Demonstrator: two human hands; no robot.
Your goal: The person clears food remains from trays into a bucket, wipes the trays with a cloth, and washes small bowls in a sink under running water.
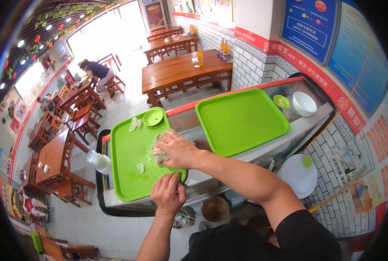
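Observation:
My right hand (178,149) presses a bunched beige cloth (158,150) against the right side of the left green plastic tray (125,176). With its fingers curled, my left hand (169,193) grips that tray's near rim by the right corner. Toward the tray's far end sit a small green dish (153,117) and a crumpled white tissue (135,124). Another scrap of tissue (140,168) lies nearer to me, among wet specks. To the right, a second green tray (243,120) lies across the glass-topped counter with nothing on it.
Stacked clear plastic cups (99,162) lean left of the trays. A white bowl (304,103) and a small green dish (281,101) stand at the counter's right end. Below are a bin (215,209) and a white-lidded bucket (297,176). Beyond are wooden tables (184,70) and a seated person (97,72).

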